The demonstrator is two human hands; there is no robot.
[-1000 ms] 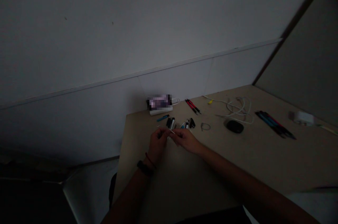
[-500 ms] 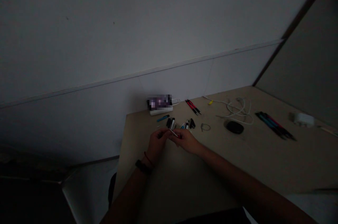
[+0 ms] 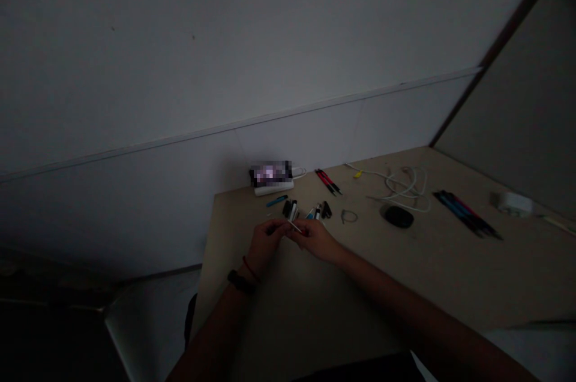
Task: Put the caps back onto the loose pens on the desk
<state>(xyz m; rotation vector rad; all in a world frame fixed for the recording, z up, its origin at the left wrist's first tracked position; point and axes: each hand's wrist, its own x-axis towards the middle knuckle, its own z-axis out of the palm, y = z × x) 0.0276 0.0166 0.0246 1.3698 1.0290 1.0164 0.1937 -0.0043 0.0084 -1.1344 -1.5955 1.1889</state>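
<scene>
The scene is very dim. My left hand (image 3: 265,242) and my right hand (image 3: 316,238) meet over the beige table (image 3: 342,286), fingers pinched together around a thin pale stick-like part (image 3: 294,226) that bridges the two hands. I cannot make out exactly what the part is. A dark band and a red cord circle my left wrist. Just beyond the fingers lies a small cluster of black and white pen parts (image 3: 291,209) and a blue pen piece (image 3: 276,201).
A white power strip (image 3: 272,189) with a blurred item on it sits by the wall. Red pens (image 3: 328,182), a small ring (image 3: 348,216), a coiled white cable (image 3: 405,187), a black oval object (image 3: 398,216), several dark pens (image 3: 465,214) and a white adapter (image 3: 510,202) lie to the right.
Both hands stay together at the same spot; the thin part between them has tilted slightly. The view has shifted a little.
</scene>
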